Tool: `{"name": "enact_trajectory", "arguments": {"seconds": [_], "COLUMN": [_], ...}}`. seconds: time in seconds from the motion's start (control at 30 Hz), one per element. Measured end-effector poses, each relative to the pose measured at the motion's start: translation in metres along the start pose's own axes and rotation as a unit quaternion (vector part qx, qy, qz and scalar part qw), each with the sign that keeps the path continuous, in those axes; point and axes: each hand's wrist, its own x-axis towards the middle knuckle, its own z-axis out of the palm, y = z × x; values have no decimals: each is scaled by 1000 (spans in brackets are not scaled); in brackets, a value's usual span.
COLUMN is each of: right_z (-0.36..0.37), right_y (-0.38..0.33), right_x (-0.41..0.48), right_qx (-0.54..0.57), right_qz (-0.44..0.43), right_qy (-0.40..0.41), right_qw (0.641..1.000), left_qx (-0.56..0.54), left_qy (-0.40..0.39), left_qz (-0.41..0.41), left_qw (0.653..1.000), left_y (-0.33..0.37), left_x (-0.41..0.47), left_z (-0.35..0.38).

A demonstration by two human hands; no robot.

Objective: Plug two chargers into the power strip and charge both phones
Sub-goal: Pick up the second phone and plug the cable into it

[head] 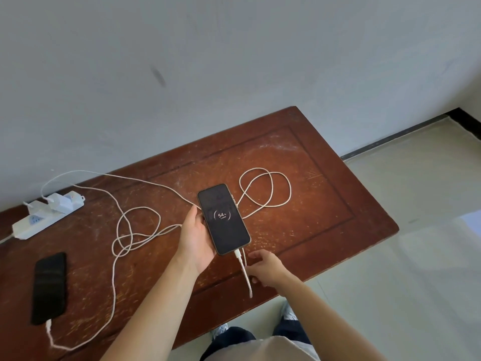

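Note:
My left hand [195, 238] holds a black phone [223, 220] above the brown wooden table [325, 204]; its screen shows a charging ring with 54%. A white cable [244, 272] is plugged into the phone's bottom end. My right hand [265, 268] hovers just right of that cable, fingers apart, holding nothing. A second black phone [49, 287] lies flat at the table's left with a white cable [56, 340] plugged into its near end. The white power strip [39, 222] sits at the far left with two white chargers [56, 201] plugged into it.
Loose loops of white cable [265, 188] lie across the table's middle and right of the held phone. A pale wall stands behind the table. Light floor tiles [416, 230] extend to the right. My legs and shoes [260, 334] show below the table's near edge.

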Motion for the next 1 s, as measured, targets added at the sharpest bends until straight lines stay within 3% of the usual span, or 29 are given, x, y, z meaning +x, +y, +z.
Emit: {"name": "enact_trajectory", "arguments": {"seconds": [0.17,0.33,0.53,0.77,1.0], "right_z": [-34,-74,-80,-77,-75], "right_y": [-2,-4,4,8,5], "right_x": [12,21,31,33,30], "right_qx": [81,115,115,67,-14], "right_qz": [-50,-65,-53,-46,-60], "right_qy": [191,296,285,282,292], "right_qw": [977,946,950,956,954], "left_qx": [27,54,91,198,232], "left_qy": [17,53,105,109,86], "left_qz": [6,-30,-53,-34,-40], "left_qw": [999,997,989,974,968], "left_y": [-8,-28,-50,-41,-34], "left_x": [23,50,71,75,66], "left_z": [-3,2,12,12,7]}}
